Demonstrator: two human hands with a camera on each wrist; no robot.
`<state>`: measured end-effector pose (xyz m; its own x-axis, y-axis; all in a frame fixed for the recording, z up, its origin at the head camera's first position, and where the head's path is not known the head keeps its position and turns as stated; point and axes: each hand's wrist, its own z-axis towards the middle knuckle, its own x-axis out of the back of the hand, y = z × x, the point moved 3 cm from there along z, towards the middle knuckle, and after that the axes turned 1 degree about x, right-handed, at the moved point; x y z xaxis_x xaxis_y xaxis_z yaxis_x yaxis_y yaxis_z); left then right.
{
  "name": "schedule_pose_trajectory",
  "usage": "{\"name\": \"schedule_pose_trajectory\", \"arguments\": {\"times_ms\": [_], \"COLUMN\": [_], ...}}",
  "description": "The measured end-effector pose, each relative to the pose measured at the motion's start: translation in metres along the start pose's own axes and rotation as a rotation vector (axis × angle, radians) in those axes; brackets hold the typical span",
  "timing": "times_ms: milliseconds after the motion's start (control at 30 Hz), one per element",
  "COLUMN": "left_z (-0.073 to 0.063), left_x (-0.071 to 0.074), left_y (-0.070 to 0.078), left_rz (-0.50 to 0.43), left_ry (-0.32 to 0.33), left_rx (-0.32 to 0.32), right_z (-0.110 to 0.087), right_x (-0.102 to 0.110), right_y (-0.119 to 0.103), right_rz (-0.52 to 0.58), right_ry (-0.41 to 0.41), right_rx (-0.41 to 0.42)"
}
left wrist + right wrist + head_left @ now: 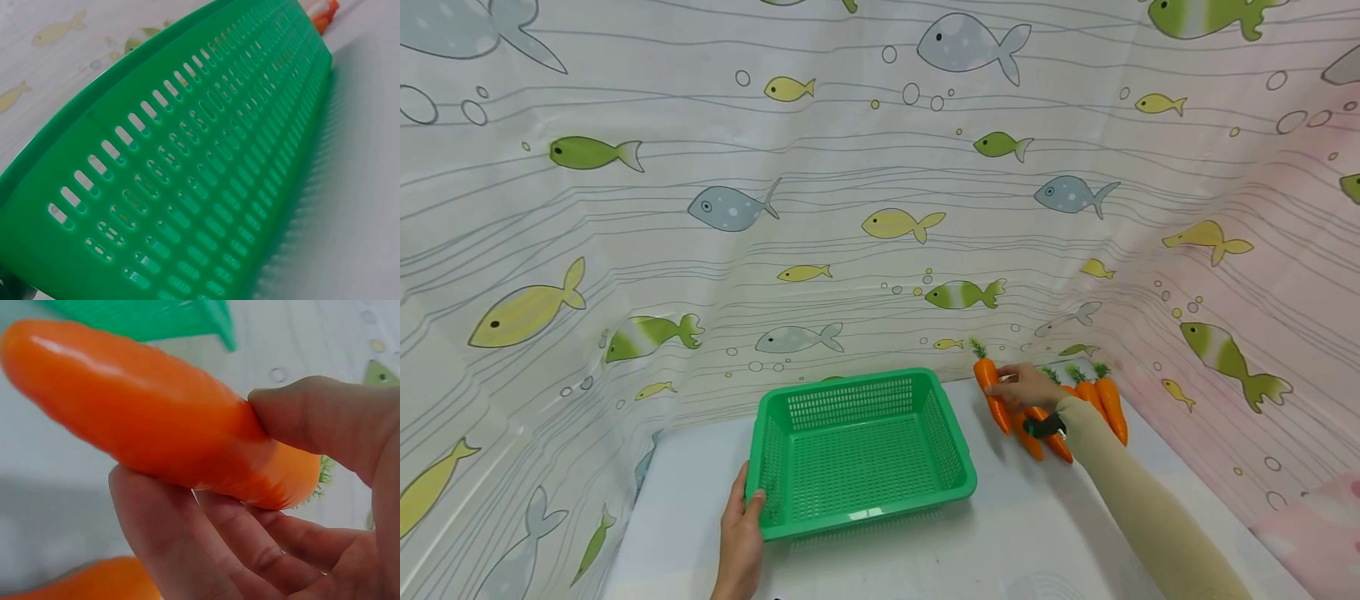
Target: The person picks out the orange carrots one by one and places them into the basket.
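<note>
A green slotted plastic basket (859,446) sits on the white table. My left hand (742,533) grips its near left corner, thumb hooked over the rim. The left wrist view is filled by the basket's side wall (187,175). To the basket's right lie several toy carrots (1101,402) against the curtain. My right hand (1026,387) pinches one orange carrot (992,392) with a green tuft. The right wrist view shows that carrot (144,412) held between thumb and fingers (206,550).
A fish-patterned curtain (880,208) walls in the table on the left, back and right. White tabletop (1037,533) lies in front of the basket. Another carrot (106,581) lies below the held one in the right wrist view.
</note>
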<state>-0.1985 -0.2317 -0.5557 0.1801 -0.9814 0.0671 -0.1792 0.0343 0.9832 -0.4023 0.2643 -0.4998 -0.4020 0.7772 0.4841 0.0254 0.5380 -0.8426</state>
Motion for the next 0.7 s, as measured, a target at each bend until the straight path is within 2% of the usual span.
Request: {"name": "schedule_pose_trajectory", "arguments": {"times_ms": [200,433,700], "left_z": [0.0,-0.001,-0.001], "left_x": [-0.003,-0.006,-0.008], "left_y": [0.0,-0.001,0.001], "left_rz": [-0.004,-0.002,0.001], "left_ry": [-0.005,-0.011,-0.01], "left_rx": [-0.006,-0.002,-0.021], "right_z": [0.002,0.008,0.022], "right_x": [0.004,-0.002,-0.015], "right_y": [-0.024,-0.046,-0.062], "right_rz": [0.068,0.145,0.193], "right_ry": [-0.03,-0.087,-0.134], "right_rx": [0.032,0.072,0.045]}}
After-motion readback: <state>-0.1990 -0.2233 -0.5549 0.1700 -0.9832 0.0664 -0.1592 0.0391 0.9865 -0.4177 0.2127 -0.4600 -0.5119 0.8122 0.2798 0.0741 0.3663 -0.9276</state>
